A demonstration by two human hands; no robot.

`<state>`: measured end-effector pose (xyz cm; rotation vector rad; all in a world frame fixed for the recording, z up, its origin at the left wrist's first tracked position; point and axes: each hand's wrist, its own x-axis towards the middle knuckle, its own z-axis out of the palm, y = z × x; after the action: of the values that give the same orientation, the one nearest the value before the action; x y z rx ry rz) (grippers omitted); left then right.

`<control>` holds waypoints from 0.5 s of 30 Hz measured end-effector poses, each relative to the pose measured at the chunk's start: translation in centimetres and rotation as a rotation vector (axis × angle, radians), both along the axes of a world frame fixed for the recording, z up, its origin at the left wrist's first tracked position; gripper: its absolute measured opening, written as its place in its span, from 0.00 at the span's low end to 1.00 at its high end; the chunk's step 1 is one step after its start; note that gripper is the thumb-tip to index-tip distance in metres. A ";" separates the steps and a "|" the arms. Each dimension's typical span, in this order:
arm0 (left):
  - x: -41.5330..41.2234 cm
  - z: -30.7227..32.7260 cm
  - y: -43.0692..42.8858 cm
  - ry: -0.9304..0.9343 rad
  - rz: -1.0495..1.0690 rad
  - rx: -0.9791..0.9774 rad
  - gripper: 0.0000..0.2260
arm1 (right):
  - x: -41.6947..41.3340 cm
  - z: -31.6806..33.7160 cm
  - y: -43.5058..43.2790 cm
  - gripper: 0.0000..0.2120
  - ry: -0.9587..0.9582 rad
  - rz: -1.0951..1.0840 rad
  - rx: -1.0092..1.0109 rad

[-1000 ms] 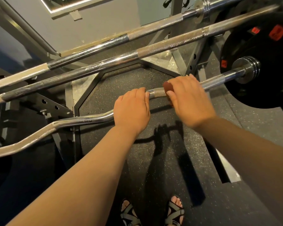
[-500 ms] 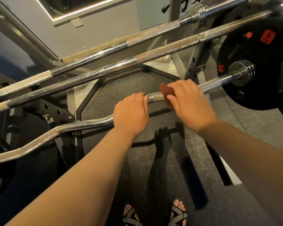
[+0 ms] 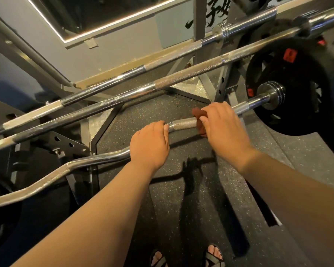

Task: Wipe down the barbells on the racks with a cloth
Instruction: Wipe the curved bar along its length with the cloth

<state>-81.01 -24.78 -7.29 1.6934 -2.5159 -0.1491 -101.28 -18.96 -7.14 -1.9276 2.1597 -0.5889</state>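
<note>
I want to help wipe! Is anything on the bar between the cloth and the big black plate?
Nothing visible. The bar runs bare from the cloth under the right hand to the collar at the plate.

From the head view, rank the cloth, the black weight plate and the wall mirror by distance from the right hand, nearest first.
1. Cloth: gripped in the right hand, on the bar.
2. Weight plate: right, at the bar's end.
3. Mirror: far wall, upper left.
</note>
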 end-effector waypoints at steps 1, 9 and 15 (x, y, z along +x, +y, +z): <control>0.0 0.0 0.0 0.005 -0.001 -0.004 0.19 | -0.4 0.1 0.2 0.14 -0.018 -0.075 -0.007; 0.0 -0.4 0.0 -0.021 0.010 -0.024 0.19 | 5.5 -0.5 -1.2 0.10 -0.020 0.066 -0.042; 0.3 -0.5 -0.1 0.008 -0.006 -0.037 0.17 | 2.1 -0.4 -0.4 0.18 0.147 0.042 -0.004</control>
<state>-80.73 -24.91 -7.82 1.6682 -2.5025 -0.1091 -99.19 -19.37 -7.55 -2.0729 2.1982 -0.4578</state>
